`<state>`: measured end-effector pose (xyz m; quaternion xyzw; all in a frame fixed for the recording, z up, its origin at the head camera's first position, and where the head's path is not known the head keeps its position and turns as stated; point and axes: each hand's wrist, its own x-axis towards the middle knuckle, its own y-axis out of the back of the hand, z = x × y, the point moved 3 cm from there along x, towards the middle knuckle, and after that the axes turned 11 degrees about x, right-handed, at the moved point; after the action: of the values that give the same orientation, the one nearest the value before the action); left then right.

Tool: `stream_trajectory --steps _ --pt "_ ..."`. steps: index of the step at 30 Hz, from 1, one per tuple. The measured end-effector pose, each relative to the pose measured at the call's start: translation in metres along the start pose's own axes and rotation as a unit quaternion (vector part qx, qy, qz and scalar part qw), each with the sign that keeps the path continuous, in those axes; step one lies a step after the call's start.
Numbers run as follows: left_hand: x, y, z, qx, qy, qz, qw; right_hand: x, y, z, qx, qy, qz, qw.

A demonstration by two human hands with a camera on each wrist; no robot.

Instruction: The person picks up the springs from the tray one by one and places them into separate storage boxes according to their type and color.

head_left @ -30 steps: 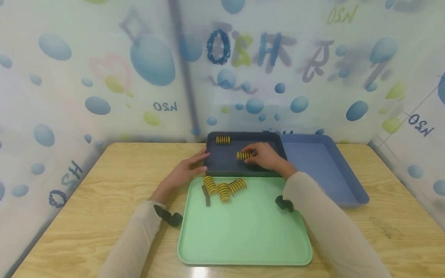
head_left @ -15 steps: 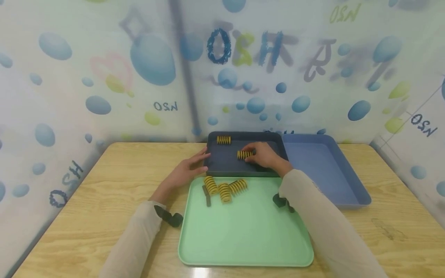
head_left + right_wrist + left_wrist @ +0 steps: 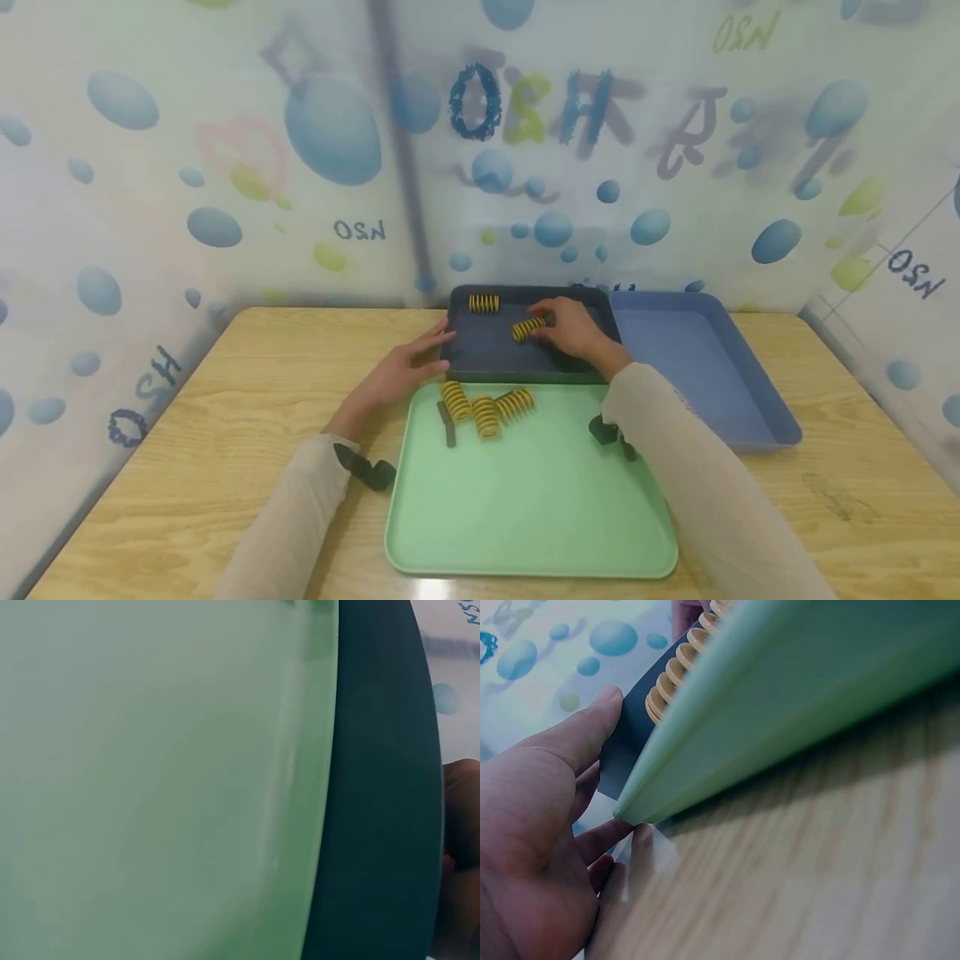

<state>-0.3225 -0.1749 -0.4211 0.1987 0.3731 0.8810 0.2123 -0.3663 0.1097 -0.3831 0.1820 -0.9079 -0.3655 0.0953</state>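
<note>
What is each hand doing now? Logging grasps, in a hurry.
Left hand: open, touching the dark tray.
Right hand: holding a yellow spring.

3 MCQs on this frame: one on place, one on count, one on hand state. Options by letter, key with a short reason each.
1. Where is the spring that the right hand holds?
A. over the dark tray
B. in the blue tray
C. on the bare table

2. How many yellow springs lie on the green tray?
A. one
B. three
C. six

3. What is the left hand doing?
A. gripping a spring
B. resting with straight fingers at the dark tray's left edge
C. lifting the green tray

Key: 1 A, the held spring sits above the dark tray. 2 B, the cluster of three shows near its far edge. 3 B, the fingers lie flat, holding nothing.
</note>
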Motion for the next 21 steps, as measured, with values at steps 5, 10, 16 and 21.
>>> stream_trajectory --steps 5,10,16,21 --pt "-0.001 0.0 0.0 0.005 0.004 0.0 1.0 0.004 -0.003 0.002 -0.009 -0.007 -0.001 1.0" --pt "-0.001 0.001 -0.001 0.008 0.01 -0.004 0.9999 0.008 -0.004 0.001 -0.023 -0.019 0.014 0.999" --pt "0.0 0.001 0.001 0.013 -0.002 -0.001 0.9999 0.013 -0.002 0.002 -0.026 -0.044 0.035 0.998" --pt "-0.001 0.001 0.0 0.016 -0.002 0.0 0.9999 0.015 -0.002 0.005 -0.023 -0.073 0.036 0.996"
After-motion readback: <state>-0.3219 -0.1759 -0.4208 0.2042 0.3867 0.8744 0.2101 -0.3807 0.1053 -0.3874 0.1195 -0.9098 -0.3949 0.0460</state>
